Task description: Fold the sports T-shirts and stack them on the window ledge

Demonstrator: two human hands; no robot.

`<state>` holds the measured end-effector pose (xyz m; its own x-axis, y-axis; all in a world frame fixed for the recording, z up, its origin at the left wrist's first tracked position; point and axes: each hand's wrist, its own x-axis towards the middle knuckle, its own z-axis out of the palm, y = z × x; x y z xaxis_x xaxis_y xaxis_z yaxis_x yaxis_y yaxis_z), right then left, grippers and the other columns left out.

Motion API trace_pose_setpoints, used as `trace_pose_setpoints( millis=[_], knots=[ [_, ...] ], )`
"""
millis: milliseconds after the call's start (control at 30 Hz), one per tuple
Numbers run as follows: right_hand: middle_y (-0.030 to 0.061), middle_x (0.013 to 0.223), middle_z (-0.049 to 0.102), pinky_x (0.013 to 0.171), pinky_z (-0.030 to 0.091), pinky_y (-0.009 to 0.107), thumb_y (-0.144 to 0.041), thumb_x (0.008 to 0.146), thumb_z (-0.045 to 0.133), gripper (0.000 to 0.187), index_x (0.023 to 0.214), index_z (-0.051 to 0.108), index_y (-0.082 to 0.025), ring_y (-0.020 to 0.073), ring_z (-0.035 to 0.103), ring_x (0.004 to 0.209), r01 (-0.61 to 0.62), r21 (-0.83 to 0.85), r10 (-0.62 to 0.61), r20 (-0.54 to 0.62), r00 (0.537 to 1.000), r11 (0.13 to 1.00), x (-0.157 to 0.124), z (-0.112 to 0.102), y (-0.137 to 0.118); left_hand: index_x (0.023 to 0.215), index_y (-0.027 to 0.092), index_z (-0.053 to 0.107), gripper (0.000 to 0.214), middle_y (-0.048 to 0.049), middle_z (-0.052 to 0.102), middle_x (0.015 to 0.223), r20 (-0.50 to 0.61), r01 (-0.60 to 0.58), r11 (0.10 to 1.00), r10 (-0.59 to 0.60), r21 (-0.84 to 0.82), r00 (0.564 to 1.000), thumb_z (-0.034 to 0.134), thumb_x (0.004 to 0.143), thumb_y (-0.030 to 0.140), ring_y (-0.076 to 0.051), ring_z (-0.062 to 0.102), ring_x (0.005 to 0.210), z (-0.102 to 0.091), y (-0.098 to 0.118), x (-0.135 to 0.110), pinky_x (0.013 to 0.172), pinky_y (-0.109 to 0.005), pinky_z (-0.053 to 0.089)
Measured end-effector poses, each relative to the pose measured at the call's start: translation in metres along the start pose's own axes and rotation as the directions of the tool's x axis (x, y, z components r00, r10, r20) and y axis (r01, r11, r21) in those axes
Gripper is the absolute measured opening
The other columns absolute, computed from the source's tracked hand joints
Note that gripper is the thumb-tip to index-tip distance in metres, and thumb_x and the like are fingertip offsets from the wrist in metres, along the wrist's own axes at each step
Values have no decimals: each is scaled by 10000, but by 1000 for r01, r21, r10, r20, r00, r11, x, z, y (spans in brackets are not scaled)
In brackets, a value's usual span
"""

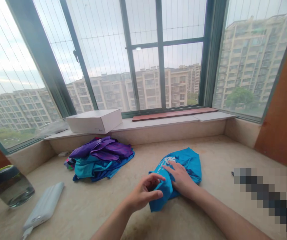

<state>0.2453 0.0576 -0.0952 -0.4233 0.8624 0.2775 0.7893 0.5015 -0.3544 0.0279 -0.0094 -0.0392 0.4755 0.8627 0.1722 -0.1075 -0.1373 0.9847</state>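
A bright blue shirt [183,163] with white print lies crumpled on the beige stone ledge [220,150] in front of me. My left hand [143,193] pinches the near edge of the shirt between thumb and curled fingers. My right hand [180,176] lies flat on the cloth with its fingers stretched out, pressing it down. A pile of purple, teal and blue clothes [101,158] sits to the left, apart from both hands.
A white box [95,120] rests on the window sill. At the left stand a green-lidded jar [8,185] and a pale power bank [45,206]. Large windows ring the ledge. A blurred patch covers the right foreground.
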Motion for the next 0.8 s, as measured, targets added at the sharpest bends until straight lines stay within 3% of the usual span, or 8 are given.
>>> trace_pose_setpoints(
  millis=[133,233,367,500,600,667,733,800],
  knots=[
    [100,1405,625,1137,326,530,-102,879,490,462,1208,748,-300,313,521,1340,42,25,-40,-68,997,999,4,-12,-3,1016,184,753,502,30,453,716,202,107,993,-115,52,973,904,659,504,-102,381,655,2,2,-2,577,-222,284],
    [107,1253,695,1051,416,485,-150,927,436,402,1121,771,-261,296,605,1193,68,166,-18,-282,959,984,3,-28,-3,967,166,765,509,39,437,650,254,163,984,-176,71,951,896,649,542,-90,341,589,2,3,-4,530,-229,232],
    [112,1085,730,936,507,414,-314,956,465,332,1129,721,-194,283,660,1029,144,551,203,-520,830,822,-1,-48,-2,980,167,730,556,42,475,616,65,147,988,-144,-55,987,859,664,607,-77,364,540,-1,5,-2,520,-212,245],
    [72,986,750,879,549,427,-460,889,599,339,1098,708,-217,284,675,916,198,821,501,-497,708,535,-1,-56,-6,1091,162,666,616,51,492,597,-227,62,991,-88,-119,970,762,753,668,-79,389,514,-11,-1,8,523,-205,276],
    [72,1071,755,884,568,425,-512,838,703,426,1169,694,-245,276,691,928,277,929,535,-369,760,247,-5,-54,-14,1107,146,650,612,82,429,555,-359,63,998,-52,21,932,773,763,637,-74,351,503,-19,-13,16,504,-197,246],
    [84,1109,755,850,590,424,-571,795,743,516,1196,693,-250,277,709,910,240,968,504,-240,830,66,-11,-50,-21,1176,162,643,673,30,552,686,-370,56,993,-15,101,929,852,694,584,-114,498,627,-20,-20,17,550,-201,345],
    [86,1114,761,834,603,418,-601,732,789,552,1151,723,-248,283,721,908,146,989,449,-119,886,-25,-19,-47,-29,1314,218,597,812,-47,652,968,-267,40,995,-16,86,964,912,629,520,-198,612,885,-16,-24,14,696,-260,474],
    [75,1067,772,850,604,405,-562,718,813,478,1063,760,-236,282,725,915,53,998,363,-39,931,-31,-27,-46,-39,1408,275,542,878,-73,654,1150,-77,54,998,-52,27,996,918,639,471,-260,615,1057,-8,-24,8,856,-353,507]
  ],
)
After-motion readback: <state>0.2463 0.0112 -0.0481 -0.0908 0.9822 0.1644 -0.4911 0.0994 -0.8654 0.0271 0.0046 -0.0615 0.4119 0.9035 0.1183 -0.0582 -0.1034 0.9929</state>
